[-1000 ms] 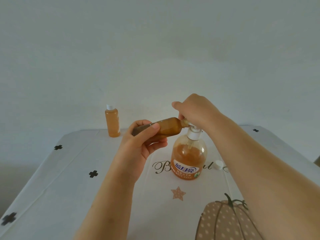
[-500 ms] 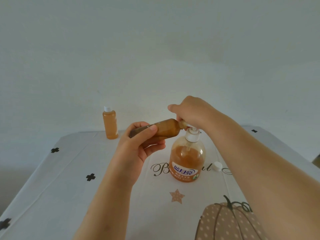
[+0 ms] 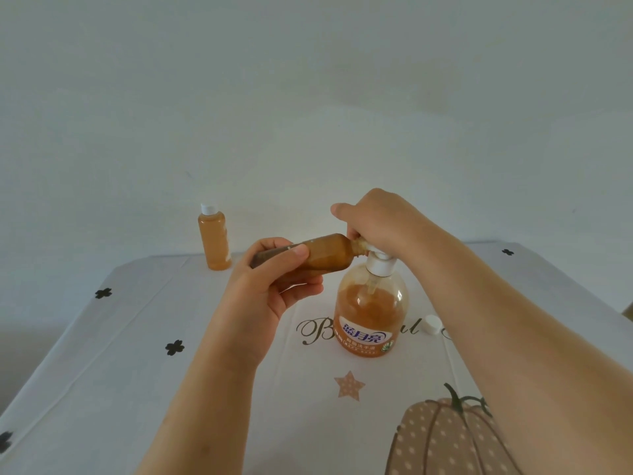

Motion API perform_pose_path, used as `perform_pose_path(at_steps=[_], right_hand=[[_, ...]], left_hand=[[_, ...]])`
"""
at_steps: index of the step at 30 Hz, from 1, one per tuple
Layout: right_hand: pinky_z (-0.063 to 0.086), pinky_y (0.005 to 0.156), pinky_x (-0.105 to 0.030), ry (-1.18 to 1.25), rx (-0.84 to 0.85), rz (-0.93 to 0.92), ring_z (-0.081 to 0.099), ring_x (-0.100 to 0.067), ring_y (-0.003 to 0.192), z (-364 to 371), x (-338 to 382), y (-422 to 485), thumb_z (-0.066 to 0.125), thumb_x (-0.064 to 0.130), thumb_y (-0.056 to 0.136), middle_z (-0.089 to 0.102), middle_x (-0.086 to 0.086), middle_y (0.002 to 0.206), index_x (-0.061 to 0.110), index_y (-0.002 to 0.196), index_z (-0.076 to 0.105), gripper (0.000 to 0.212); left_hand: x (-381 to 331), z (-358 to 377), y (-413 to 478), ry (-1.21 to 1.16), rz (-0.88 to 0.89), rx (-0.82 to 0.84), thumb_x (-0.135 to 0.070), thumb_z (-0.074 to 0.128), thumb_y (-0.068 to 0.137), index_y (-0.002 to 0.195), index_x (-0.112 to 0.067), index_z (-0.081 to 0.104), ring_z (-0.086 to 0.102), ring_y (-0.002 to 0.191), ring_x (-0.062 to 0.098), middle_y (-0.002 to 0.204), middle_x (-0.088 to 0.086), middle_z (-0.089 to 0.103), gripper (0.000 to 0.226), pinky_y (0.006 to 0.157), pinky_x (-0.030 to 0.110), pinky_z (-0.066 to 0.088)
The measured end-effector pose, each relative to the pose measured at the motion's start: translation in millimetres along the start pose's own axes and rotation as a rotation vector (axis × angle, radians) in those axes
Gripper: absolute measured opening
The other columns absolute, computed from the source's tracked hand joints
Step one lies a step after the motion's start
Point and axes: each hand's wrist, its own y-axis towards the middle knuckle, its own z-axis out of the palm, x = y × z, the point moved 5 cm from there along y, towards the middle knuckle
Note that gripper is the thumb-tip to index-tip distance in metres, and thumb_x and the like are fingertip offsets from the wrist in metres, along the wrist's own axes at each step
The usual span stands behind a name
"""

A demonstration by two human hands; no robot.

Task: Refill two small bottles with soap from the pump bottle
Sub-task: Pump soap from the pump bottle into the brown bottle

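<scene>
The pump bottle point(image 3: 371, 313) stands mid-table, roughly half full of orange soap, with a white collar. My right hand point(image 3: 380, 222) is closed over its pump head, hiding the nozzle. My left hand point(image 3: 270, 286) holds a small bottle point(image 3: 325, 257) almost horizontal, its open neck pressed against the pump spout; orange soap fills most of it. A second small bottle point(image 3: 214, 240), full and capped in white, stands upright at the table's far left edge.
A loose white cap point(image 3: 430, 325) lies on the cloth right of the pump bottle, close to my right forearm. The table point(image 3: 137, 354) wears a white cloth with black clovers, script lettering, a star and a pumpkin print. A plain wall rises behind.
Both hands stay on the small bottle and pump head. The view has drifted slightly; the pump head sits at about the same height as half a second ago.
</scene>
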Motion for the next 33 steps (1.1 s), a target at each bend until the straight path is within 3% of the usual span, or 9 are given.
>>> perform_pose_path(at_steps=[10, 15, 19, 33], right_hand=[[0.041, 0.056, -0.028, 0.022, 0.024, 0.029, 0.053, -0.020, 0.055, -7, 6, -4, 0.051, 0.037, 0.096, 0.061, -0.005, 0.062, 0.002, 0.102, 0.074, 0.043], [0.052, 0.067, -0.031, -0.014, 0.043, -0.023, 0.063, -0.025, 0.058, -14, 14, -6, 0.049, 0.039, 0.097, 0.066, -0.005, 0.056, 0.002, 0.097, 0.075, 0.046], [0.045, 0.059, -0.028, -0.033, 0.012, -0.005, 0.058, -0.022, 0.052, -16, 12, -6, 0.047, 0.041, 0.097, 0.064, -0.003, 0.055, 0.004, 0.097, 0.073, 0.045], [0.044, 0.065, -0.032, -0.076, -0.013, -0.045, 0.056, -0.020, 0.063, 3, 2, 8, 0.039, 0.050, 0.101, 0.061, -0.004, 0.068, 0.009, 0.094, 0.072, 0.053]], left_hand=[[-5, 5, -4, 0.004, 0.017, 0.004, -0.011, 0.074, 0.077, 0.095, -0.006, 0.055, 0.069, 0.073, 0.026, 0.081, 0.012, 0.069, 0.027, 0.066, 0.031, 0.058], [-6, 10, -8, -0.054, 0.022, 0.009, -0.013, 0.067, 0.077, 0.095, -0.007, 0.055, 0.068, 0.072, 0.026, 0.081, 0.013, 0.069, 0.023, 0.065, 0.031, 0.058], [-6, 10, -9, -0.047, 0.021, 0.010, -0.012, 0.067, 0.078, 0.097, -0.006, 0.055, 0.068, 0.072, 0.026, 0.081, 0.012, 0.069, 0.023, 0.066, 0.032, 0.059], [1, -1, 2, 0.018, -0.006, 0.009, -0.012, 0.071, 0.075, 0.092, -0.007, 0.057, 0.069, 0.068, 0.024, 0.075, 0.009, 0.069, 0.023, 0.064, 0.030, 0.058]])
